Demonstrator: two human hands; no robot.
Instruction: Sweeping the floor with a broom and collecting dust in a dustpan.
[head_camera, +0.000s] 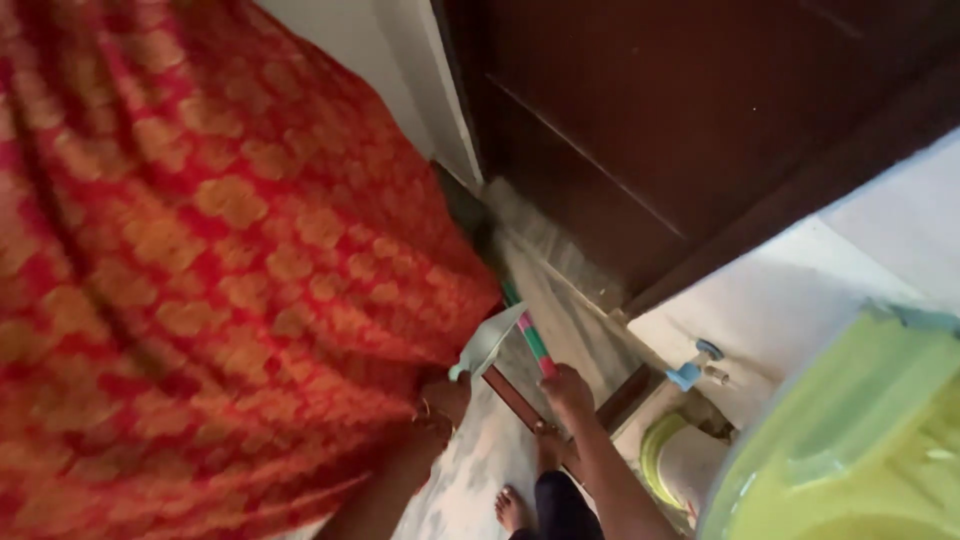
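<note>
My left hand (445, 398), with a bangle at the wrist, grips a pale green dustpan (488, 342) held just above the floor. Next to it, my right hand (567, 385) is closed on the lower end of a thin stick with green and pink stripes (533, 343), which runs up and left towards the corner by the door. The two hands are a short way apart. Part of the stick's upper end is hidden behind the dustpan. My bare foot (510, 506) shows below the hands.
Red and orange patterned cloth (200, 260) fills the left half. A dark brown door (680, 110) stands ahead above a pale marbled floor (560, 270). A blue tap (690, 372) juts from the white wall. A yellow-green bucket (850, 440) sits near right, with a round yellow-rimmed tub (660, 455) beside it.
</note>
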